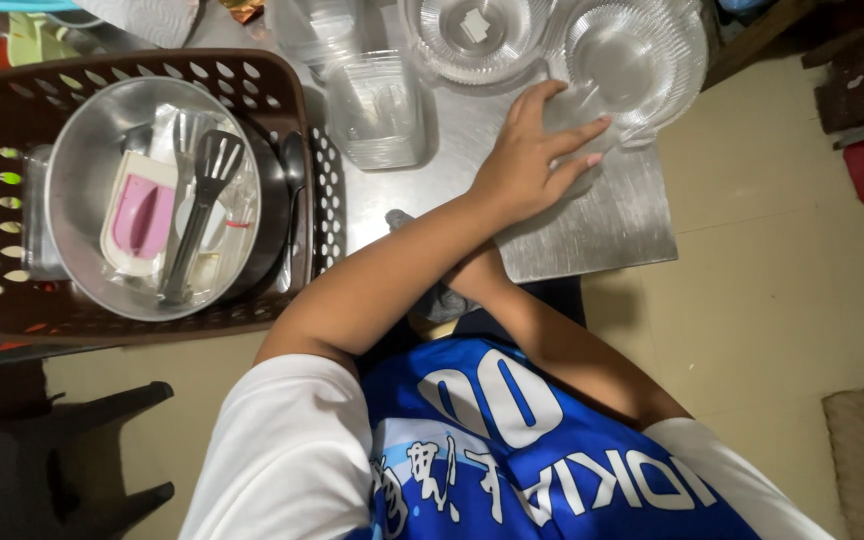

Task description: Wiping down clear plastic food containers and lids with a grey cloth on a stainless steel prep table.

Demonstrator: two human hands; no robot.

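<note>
Five fingers of left hand (527,165) splayed flat, not clenched, palm down, tips on a clear ribbed plastic bowl (632,60) at the far edge of the brushed-metal tabletop (602,225). Not gripping, just pressing/touching the bowl's near rim. Right hand hidden under the left forearm; only its forearm shows, so can't tell its finger state. Grey cloth (437,298) shows beneath the crossed arms at the table's near edge.

Outward: 2nd clear ribbed round container (472,35) just left of the bowl, w/ stack of clear square tubs (377,115) beside that. Further left, brown perforated plastic basket (282,90) holds a shiny round steel basin (92,150); inside it a black slotted spatula (202,205), pink-and-white flat plastic piece (139,215), metal spoon (293,165) at the rim. Floor beige tile (782,300).
</note>
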